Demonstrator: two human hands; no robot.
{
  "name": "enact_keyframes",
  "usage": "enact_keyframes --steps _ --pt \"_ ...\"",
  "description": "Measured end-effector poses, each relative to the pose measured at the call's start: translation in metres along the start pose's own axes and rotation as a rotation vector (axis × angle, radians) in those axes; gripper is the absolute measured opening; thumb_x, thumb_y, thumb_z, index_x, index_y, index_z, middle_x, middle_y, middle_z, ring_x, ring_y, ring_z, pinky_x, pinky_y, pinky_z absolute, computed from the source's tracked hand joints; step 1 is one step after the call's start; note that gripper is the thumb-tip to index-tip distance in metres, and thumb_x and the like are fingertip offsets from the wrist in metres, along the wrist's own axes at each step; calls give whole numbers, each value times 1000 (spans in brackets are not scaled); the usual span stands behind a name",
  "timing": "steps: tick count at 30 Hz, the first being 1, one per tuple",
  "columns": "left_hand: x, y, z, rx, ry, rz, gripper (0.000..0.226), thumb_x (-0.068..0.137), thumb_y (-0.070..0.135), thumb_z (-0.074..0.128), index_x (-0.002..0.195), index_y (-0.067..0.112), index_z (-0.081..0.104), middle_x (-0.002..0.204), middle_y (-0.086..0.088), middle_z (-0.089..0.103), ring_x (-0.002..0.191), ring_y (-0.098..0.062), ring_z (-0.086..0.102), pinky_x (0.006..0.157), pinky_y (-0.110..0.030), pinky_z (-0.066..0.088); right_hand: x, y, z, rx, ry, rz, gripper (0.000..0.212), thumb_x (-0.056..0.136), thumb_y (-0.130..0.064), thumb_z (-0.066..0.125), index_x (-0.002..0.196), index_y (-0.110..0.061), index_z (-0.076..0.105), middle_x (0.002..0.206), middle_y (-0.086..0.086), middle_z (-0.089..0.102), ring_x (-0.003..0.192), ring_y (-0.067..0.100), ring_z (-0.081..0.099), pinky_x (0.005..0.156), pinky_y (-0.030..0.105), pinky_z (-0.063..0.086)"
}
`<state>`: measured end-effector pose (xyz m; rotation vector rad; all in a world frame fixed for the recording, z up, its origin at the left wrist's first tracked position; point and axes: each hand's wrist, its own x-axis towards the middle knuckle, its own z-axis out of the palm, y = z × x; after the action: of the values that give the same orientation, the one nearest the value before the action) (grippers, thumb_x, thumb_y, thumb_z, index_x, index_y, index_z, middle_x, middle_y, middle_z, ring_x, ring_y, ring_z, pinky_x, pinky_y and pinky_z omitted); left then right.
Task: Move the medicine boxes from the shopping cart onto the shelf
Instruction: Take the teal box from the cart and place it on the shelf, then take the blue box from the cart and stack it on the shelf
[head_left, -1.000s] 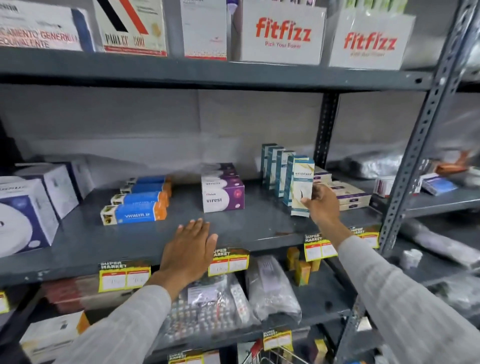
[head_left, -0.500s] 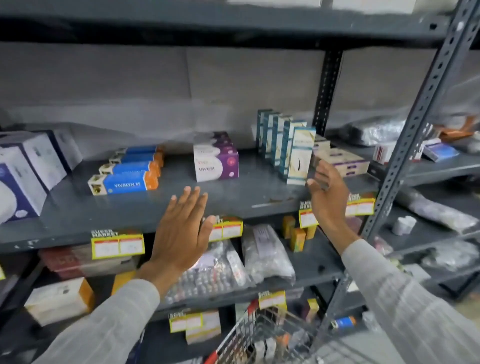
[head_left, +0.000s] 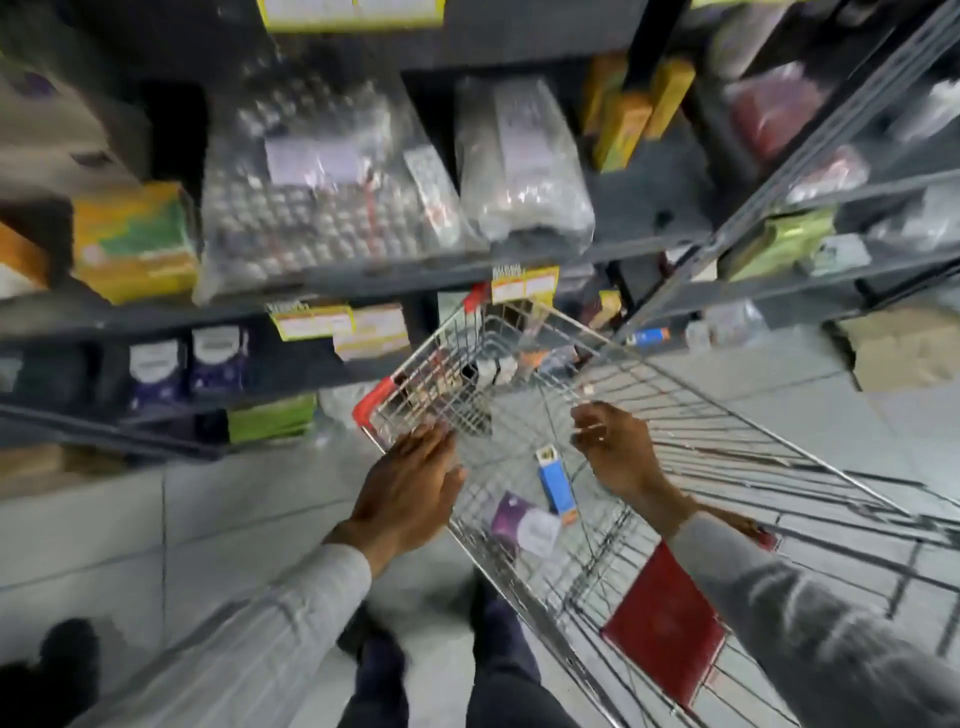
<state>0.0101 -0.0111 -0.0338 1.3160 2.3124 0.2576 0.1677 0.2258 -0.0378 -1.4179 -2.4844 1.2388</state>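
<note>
I've got both hands over the shopping cart (head_left: 649, 374), neither holding anything. Left hand (head_left: 410, 488) is spread flat above the cart's left rim, probably to steady it. Right hand (head_left: 613, 447) has fingers loosely curled, empty, above the blue medicine box (head_left: 555, 480). Purple-white box (head_left: 524, 525) lies just beside it on the cart floor. Blurry frame.

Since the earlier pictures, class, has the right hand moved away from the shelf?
Yes. The right hand has come down off the shelf and now hovers over the shopping cart, empty.
</note>
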Motion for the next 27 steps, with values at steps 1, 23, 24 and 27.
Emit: enact_keyframes --steps 1,23,24,27 --pt "2 2 12 22 -38 -22 68 102 47 21 158 10 27 169 -8 20 157 -22 13 128 -34 2 -1 20 14 -38 -62 83 29 81 -1 73 109 -8 75 109 16 76 102 34 73 87 35 54" --pt "9 -5 53 186 -7 5 68 103 49 21 162 16 10 169 -6 15 158 -19 7 128 -47 5 19 123 120 -431 -120 131 24 84 -24 61 104 -12 58 81 3 70 60 15 62 49 22 46" --pt "6 -3 49 161 -39 0 69 104 51 18 162 16 3 170 -5 7 158 -18 2 128 -47 2 13 109 105 -418 -128 85 32 81 -26 60 111 -14 59 85 1 73 64 16 66 54 26 53" --pt "-6 4 22 53 -31 1 68 106 51 19 162 18 -1 171 -4 0 158 -17 -1 129 -45 0 -12 51 56 -444 -139 -32 36 80 -25 65 116 -24 60 94 1 73 79 27 69 64 31 50"
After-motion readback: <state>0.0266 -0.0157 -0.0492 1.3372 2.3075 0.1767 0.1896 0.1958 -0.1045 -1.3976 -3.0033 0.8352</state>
